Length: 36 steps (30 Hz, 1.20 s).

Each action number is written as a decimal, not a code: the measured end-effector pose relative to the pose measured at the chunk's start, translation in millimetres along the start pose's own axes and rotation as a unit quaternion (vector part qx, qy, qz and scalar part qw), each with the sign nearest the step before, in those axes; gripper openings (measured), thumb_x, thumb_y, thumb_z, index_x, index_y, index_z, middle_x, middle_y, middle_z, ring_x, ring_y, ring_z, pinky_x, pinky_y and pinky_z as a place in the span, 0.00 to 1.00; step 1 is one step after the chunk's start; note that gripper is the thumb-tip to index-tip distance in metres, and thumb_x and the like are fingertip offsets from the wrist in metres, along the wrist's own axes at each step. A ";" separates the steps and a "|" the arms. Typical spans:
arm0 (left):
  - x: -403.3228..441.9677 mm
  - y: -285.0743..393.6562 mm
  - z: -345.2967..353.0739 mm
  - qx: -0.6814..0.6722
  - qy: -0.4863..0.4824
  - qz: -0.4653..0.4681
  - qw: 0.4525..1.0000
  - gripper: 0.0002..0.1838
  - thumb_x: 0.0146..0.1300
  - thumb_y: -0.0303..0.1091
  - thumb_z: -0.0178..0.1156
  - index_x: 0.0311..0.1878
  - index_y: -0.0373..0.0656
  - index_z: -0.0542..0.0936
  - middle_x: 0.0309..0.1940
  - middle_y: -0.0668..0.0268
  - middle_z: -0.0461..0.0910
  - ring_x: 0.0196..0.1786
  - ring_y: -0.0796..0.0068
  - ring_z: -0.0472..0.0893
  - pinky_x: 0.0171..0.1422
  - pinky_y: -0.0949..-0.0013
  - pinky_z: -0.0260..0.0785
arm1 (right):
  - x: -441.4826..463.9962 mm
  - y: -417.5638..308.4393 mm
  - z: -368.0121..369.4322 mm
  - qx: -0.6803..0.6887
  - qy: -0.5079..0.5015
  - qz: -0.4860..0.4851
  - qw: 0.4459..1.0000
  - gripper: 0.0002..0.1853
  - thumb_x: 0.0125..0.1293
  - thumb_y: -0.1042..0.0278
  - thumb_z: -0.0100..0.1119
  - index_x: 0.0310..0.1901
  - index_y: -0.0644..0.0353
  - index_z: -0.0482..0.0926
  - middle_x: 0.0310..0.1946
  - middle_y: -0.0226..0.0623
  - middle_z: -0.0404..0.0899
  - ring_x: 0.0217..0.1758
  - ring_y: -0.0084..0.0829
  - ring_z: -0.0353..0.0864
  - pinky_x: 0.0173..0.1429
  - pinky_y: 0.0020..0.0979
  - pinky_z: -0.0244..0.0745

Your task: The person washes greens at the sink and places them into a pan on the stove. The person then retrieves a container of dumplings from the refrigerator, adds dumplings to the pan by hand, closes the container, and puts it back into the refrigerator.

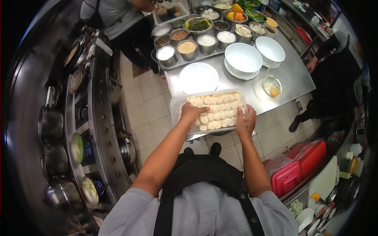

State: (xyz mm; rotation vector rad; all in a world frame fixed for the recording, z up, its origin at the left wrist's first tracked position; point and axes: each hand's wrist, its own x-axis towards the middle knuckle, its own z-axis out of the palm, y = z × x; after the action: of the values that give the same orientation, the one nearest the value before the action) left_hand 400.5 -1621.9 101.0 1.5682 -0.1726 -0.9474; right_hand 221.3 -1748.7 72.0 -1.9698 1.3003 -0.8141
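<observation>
A clear plastic container (176,103) spans the near edge of the steel table, tilted slightly. Rows of pale, lumpy, dough-like pieces (220,112) fill most of it. My left hand (192,113) reaches over the container's left part, thumb lying across the pieces and the other fingers curled at the row ends, partly hidden. On the opposite side my right hand (246,121) grips the container's right wall, with its thumb over the rim near the pieces. Just beyond the container lies a white plate (199,77).
On the steel table (293,90) are white bowls (243,57), a small bowl with egg (272,87) and a tray of ingredient tins (187,48). A lit stove (88,151) runs along the left. Co-workers (118,23) stand at far left and right. Red bins (293,165) sit at right.
</observation>
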 end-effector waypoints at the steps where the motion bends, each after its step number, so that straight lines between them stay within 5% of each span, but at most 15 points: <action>1: 5.6 -4.2 -3.6 -0.031 -0.020 -0.014 0.999 0.25 0.51 0.21 0.66 0.53 0.30 0.72 0.45 0.54 0.80 0.44 0.64 0.82 0.47 0.66 0.78 | 0.5 -0.1 -0.3 0.000 0.000 -0.001 1.000 0.24 0.63 0.55 0.57 0.54 0.63 0.71 0.48 0.47 0.72 0.54 0.46 0.70 0.59 0.42 0.64; 14: 6.5 -4.5 -16.9 -0.248 -0.142 -0.087 0.954 0.22 0.57 0.24 0.62 0.55 0.32 0.70 0.49 0.53 0.77 0.48 0.60 0.81 0.53 0.59 0.78 | 7.2 8.4 -2.8 0.044 -0.046 0.038 0.997 0.22 0.62 0.55 0.57 0.49 0.65 0.73 0.47 0.48 0.74 0.53 0.46 0.71 0.58 0.40 0.65; 19: 9.9 -6.3 -14.1 -0.119 -0.040 -0.045 0.991 0.21 0.57 0.27 0.63 0.53 0.33 0.72 0.47 0.54 0.78 0.47 0.62 0.81 0.50 0.60 0.79 | 3.3 -7.3 -13.7 0.024 -0.041 0.032 0.998 0.23 0.60 0.57 0.61 0.50 0.66 0.72 0.48 0.49 0.72 0.54 0.47 0.70 0.58 0.41 0.65; 21: 12.6 -6.9 -15.2 -0.111 -0.039 -0.031 0.993 0.20 0.57 0.28 0.64 0.52 0.33 0.72 0.46 0.55 0.78 0.46 0.62 0.82 0.49 0.61 0.79 | -2.6 -40.1 -30.9 -0.130 0.146 -0.171 0.966 0.25 0.54 0.61 0.67 0.50 0.65 0.71 0.49 0.50 0.71 0.54 0.47 0.70 0.58 0.42 0.65; 25: 9.3 -6.7 -15.1 -0.174 -0.079 -0.045 0.981 0.20 0.56 0.26 0.63 0.52 0.34 0.73 0.44 0.56 0.79 0.44 0.64 0.82 0.45 0.63 0.80 | 12.7 -75.4 -10.4 0.045 -0.169 -0.332 0.927 0.31 0.47 0.64 0.72 0.54 0.61 0.71 0.50 0.45 0.70 0.56 0.47 0.67 0.59 0.42 0.64; 28: 8.1 -0.3 -18.0 -0.182 -0.102 -0.038 0.977 0.19 0.55 0.25 0.63 0.51 0.35 0.73 0.43 0.58 0.80 0.42 0.67 0.82 0.44 0.63 0.80 | 32.2 -78.4 20.2 0.043 -0.277 -0.382 0.880 0.28 0.51 0.62 0.69 0.55 0.56 0.74 0.50 0.43 0.71 0.56 0.45 0.68 0.60 0.41 0.65; 36: 13.7 0.1 -33.4 -0.100 -0.092 -0.058 0.989 0.17 0.55 0.26 0.64 0.49 0.35 0.76 0.41 0.60 0.80 0.41 0.69 0.82 0.43 0.67 0.78 | 45.6 -81.2 30.4 -0.051 -0.299 -0.434 0.848 0.20 0.51 0.63 0.66 0.47 0.55 0.78 0.49 0.41 0.71 0.56 0.41 0.68 0.58 0.39 0.65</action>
State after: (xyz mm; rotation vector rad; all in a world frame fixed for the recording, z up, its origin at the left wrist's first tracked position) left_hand 431.1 -1604.7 92.4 1.3172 -0.1127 -1.1649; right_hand 303.6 -1761.0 123.6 -2.6152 0.0404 -0.4127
